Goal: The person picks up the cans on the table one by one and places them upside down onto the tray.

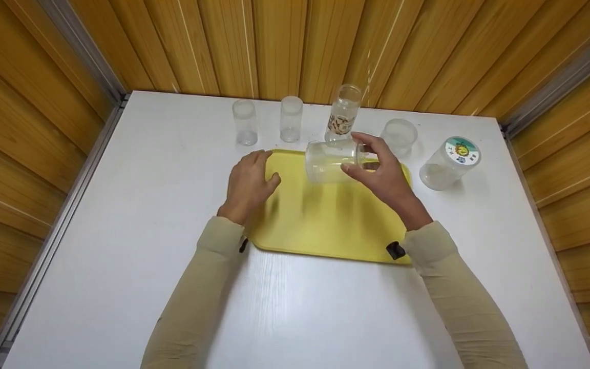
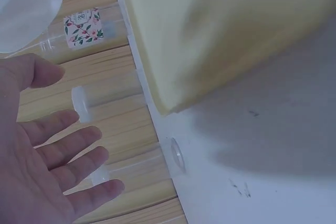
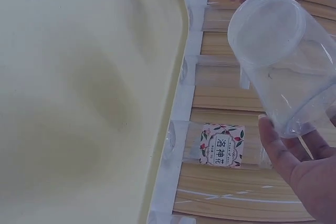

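My right hand [image 1: 388, 177] grips a clear plastic jar [image 1: 328, 163] by one end, thumb on one side and fingers on the other. It lies sideways in the air above the yellow tray [image 1: 320, 233]. In the right wrist view, the jar's whitish round end [image 3: 266, 31] points away from that hand. My left hand [image 1: 248, 183] hovers over the tray's left edge, fingers loosely bent and holding nothing. In the left wrist view, the same left hand [image 2: 47, 161] is apart from the jar's pale end [image 2: 29, 14].
Behind the tray stand two slim clear bottles, one left [image 1: 245, 123] and one nearer the middle [image 1: 291, 120], and a bottle with a floral label [image 1: 342, 118]. A clear container [image 1: 399, 136] and a jar with a sticker-topped lid [image 1: 448, 163] are at right. Wood-look panels [image 1: 279, 46] enclose the white table [image 1: 136, 205].
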### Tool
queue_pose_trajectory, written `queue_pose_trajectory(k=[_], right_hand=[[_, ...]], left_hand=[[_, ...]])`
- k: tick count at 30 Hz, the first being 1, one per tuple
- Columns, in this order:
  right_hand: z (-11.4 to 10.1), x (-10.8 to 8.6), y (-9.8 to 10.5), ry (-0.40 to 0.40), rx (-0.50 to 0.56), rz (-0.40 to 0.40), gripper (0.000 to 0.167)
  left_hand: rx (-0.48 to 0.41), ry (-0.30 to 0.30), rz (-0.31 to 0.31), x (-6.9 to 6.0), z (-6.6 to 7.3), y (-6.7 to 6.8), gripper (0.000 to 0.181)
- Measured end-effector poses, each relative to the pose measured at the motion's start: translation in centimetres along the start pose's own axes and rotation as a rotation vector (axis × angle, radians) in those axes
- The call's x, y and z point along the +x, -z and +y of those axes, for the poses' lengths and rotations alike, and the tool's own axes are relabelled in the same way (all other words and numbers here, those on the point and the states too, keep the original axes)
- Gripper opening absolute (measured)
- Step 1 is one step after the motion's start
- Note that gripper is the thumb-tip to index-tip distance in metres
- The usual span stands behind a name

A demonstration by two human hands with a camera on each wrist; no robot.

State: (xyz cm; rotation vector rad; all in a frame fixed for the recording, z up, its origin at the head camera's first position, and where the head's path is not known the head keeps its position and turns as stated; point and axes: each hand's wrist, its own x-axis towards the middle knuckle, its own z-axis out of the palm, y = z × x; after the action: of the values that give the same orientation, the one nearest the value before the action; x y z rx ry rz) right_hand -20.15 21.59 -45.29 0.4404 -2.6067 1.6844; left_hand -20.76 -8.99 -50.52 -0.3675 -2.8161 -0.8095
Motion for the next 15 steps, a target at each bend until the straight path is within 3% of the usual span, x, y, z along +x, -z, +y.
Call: queue_pose_trajectory(k=[4, 10, 15], right_hand=[[-0.2, 0.6, -0.3, 0.04, -0.063, -0.006, 0.069], [-0.3, 1.4, -0.9, 0.107, -0.169, -0.01, 0.068], [-0.3, 2.1, -1.3, 0.176, -0.275, -0.015, 0.067]], left_hand=[[0.06, 0.043, -0.04, 0.0, -1.1, -0.3, 0.048], [0.093, 0.156, -0.154, -0.1, -2.3, -0.4, 0.042], [0.13, 0.189, -0.209, -0.1, -2.9, -0.5, 0.042]])
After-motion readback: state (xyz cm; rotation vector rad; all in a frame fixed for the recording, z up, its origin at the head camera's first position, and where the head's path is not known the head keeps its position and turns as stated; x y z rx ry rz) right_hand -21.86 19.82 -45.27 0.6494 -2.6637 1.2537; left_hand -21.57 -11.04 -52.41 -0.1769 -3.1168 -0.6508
